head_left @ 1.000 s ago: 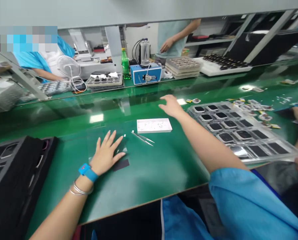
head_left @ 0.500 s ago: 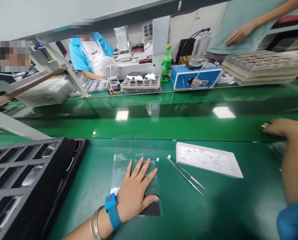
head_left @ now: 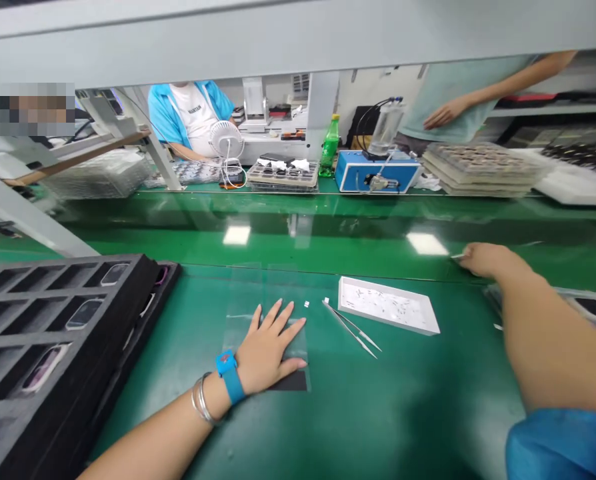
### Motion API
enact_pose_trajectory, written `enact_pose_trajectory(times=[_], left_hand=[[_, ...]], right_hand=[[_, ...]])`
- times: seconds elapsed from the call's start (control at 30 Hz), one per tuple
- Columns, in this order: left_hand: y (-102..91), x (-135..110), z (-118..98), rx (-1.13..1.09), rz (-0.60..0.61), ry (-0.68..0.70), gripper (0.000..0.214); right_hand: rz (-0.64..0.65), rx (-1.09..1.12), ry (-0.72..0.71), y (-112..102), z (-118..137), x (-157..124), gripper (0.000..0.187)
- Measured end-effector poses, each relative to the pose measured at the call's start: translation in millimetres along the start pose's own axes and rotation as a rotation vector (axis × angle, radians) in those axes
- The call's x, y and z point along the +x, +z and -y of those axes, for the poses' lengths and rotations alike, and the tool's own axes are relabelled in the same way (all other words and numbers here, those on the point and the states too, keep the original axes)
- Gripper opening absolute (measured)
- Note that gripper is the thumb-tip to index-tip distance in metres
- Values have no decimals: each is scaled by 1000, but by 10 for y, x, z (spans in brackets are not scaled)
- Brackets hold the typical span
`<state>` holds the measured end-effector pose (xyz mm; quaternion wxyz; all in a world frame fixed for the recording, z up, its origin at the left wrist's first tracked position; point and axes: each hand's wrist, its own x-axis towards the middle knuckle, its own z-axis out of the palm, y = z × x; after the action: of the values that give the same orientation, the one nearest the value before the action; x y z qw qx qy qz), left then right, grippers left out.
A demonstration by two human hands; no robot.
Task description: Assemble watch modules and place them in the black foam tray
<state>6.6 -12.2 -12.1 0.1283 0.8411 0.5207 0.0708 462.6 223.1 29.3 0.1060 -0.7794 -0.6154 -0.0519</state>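
Observation:
My left hand [head_left: 268,348] lies flat with fingers spread on a clear plastic film [head_left: 243,320] over a small dark piece [head_left: 294,381] on the green bench. A blue band and metal bangles sit on that wrist. My right hand [head_left: 483,259] reaches far right toward the conveyor edge, fingers closed in a pinch on a small pale item [head_left: 457,256] I cannot make out. Between the hands lie metal tweezers [head_left: 352,329] and a white tray [head_left: 391,307] of tiny parts. A small white bit [head_left: 307,304] lies beside the film.
A black foam tray [head_left: 53,333] with slotted devices fills the left. A clear tray [head_left: 588,305] of dark parts sits at the right edge. Across the green conveyor [head_left: 328,230] are a blue machine [head_left: 375,171], a green bottle [head_left: 330,146], a fan [head_left: 227,141], stacked trays [head_left: 483,170] and other people.
The view has swung left and then steadied. My right hand drew back from the far middle of the conveyor to the right and closed on a small item. My left hand stayed flat on the film.

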Motion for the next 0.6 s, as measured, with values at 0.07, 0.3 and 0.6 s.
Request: enact_pose_trajectory(times=[0.07, 0.3, 0.6], left_hand=[[-15, -3, -1, -48, -25, 2, 69], [-188, 13, -138, -802, -231, -59, 54], [-260, 3, -208, -1989, 22, -364, 34]], right_hand=[[113, 50, -27, -128, 222, -151, 18], [85, 354, -274, -571, 1107, -912, 11], [-68, 837, -806, -305, 2243, -2641, 22]])
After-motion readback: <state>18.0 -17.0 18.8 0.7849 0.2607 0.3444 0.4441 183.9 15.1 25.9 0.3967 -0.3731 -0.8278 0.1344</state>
